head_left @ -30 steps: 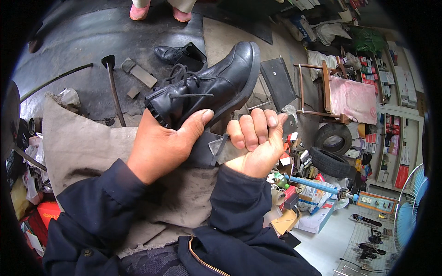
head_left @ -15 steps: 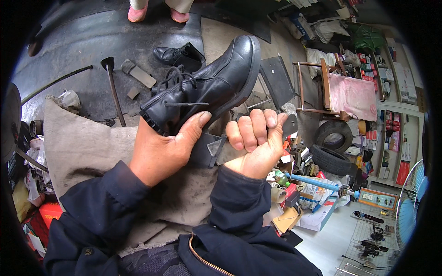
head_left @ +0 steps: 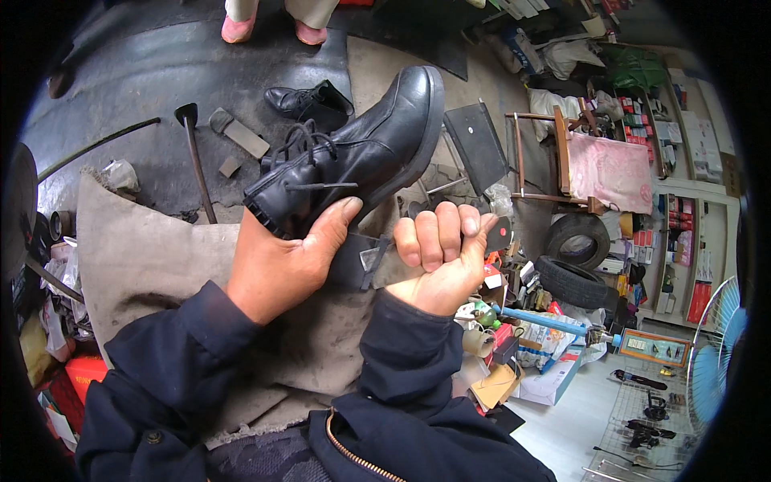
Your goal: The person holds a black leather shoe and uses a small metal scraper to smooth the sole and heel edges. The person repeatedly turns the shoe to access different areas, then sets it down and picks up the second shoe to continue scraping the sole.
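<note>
A black lace-up boot (head_left: 369, 149) lies tilted over my lap, its toe up to the right and its sole facing right. My left hand (head_left: 281, 261) grips it at the ankle, thumb across the back, other fingers hidden. In my curled right hand (head_left: 440, 257), palm up, is a flat grey knife (head_left: 392, 269); its blade end meets a black piece (head_left: 349, 261) at the boot's heel end. Whether that piece is the heel itself I cannot tell. Beyond my right thumb shows a dark rounded end (head_left: 499, 233) with a red spot. A matching boot (head_left: 309, 104) stands on the floor ahead.
A grey-brown cloth (head_left: 136, 249) covers my lap. On the floor lie a hammer-like tool (head_left: 193, 153) and a flat block (head_left: 241, 135). To the right are a wooden chair (head_left: 562, 161), tires (head_left: 577, 241), boxes and a blue fan (head_left: 715, 345). Another person's pink shoes (head_left: 238, 30) are ahead.
My right hand has shifted slightly left and down with the knife. The boot has moved a little left in the picture, still in my left hand.
</note>
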The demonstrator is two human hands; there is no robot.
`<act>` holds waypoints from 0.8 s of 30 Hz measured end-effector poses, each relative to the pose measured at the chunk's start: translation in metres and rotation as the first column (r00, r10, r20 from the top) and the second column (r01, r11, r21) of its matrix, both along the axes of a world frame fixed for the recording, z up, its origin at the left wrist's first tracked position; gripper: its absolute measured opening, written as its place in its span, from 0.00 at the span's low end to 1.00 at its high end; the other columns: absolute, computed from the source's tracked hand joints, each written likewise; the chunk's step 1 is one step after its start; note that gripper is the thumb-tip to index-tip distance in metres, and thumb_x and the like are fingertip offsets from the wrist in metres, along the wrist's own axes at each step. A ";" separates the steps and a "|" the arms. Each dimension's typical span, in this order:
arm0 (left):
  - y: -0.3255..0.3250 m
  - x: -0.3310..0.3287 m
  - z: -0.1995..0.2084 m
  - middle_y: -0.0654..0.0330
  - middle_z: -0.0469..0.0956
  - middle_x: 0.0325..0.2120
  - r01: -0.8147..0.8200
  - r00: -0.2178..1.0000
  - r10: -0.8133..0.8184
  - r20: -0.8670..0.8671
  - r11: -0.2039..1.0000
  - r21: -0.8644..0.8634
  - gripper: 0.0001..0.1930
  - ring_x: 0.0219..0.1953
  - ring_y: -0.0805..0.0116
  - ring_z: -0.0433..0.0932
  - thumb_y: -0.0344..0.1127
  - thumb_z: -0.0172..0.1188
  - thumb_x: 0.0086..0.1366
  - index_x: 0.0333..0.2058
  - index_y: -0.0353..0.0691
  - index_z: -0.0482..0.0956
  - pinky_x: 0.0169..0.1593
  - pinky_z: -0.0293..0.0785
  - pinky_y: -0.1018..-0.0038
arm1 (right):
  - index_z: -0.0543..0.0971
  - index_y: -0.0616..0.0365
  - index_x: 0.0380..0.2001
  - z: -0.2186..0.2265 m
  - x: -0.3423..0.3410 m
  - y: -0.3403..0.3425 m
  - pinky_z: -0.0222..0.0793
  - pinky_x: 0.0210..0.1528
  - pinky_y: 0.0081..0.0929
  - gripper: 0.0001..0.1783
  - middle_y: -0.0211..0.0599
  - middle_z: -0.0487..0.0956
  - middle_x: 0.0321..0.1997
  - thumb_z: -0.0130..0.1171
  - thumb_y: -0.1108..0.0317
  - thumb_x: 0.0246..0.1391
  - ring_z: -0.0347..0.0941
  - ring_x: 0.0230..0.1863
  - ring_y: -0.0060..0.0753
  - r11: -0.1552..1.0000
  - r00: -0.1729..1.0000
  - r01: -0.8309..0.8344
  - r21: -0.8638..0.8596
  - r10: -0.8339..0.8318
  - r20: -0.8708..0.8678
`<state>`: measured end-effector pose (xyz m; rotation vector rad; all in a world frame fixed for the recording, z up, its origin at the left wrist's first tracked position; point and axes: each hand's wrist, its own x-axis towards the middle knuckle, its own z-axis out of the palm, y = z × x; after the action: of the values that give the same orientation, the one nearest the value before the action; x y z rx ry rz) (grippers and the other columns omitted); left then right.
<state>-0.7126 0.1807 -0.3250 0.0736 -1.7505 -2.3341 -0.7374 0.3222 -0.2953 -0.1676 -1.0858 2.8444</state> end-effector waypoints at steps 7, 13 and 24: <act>0.001 -0.002 -0.002 0.63 0.82 0.33 -0.003 0.999 0.003 -0.038 1.000 0.001 0.10 0.35 0.76 0.76 0.26 0.62 0.64 0.43 0.33 0.80 0.42 0.73 0.77 | 0.64 0.46 0.27 0.000 -0.003 0.004 0.45 0.16 0.20 0.21 0.17 0.49 0.15 0.37 0.46 0.70 0.40 0.13 0.14 0.988 0.994 -0.106 -0.111 0.110 0.024; -0.002 0.003 -0.001 0.62 0.81 0.33 0.015 1.000 -0.016 -0.008 0.999 -0.047 0.09 0.34 0.76 0.76 0.26 0.62 0.63 0.43 0.33 0.80 0.41 0.73 0.77 | 0.64 0.47 0.28 0.001 -0.005 0.005 0.45 0.16 0.20 0.21 0.18 0.49 0.15 0.37 0.46 0.70 0.39 0.13 0.15 0.984 0.988 -0.149 -0.100 0.152 0.025; 0.000 0.001 -0.002 0.62 0.81 0.31 -0.017 1.000 0.016 -0.019 0.999 -0.027 0.09 0.34 0.76 0.75 0.26 0.62 0.63 0.42 0.33 0.79 0.40 0.73 0.76 | 0.64 0.47 0.28 0.001 -0.002 0.005 0.44 0.15 0.20 0.21 0.17 0.50 0.15 0.37 0.46 0.70 0.38 0.12 0.14 0.980 0.985 -0.172 -0.103 0.174 0.015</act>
<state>-0.7120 0.1803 -0.3267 0.0610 -1.7658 -2.2910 -0.7391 0.3271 -0.2941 -0.1206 -1.0074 3.0620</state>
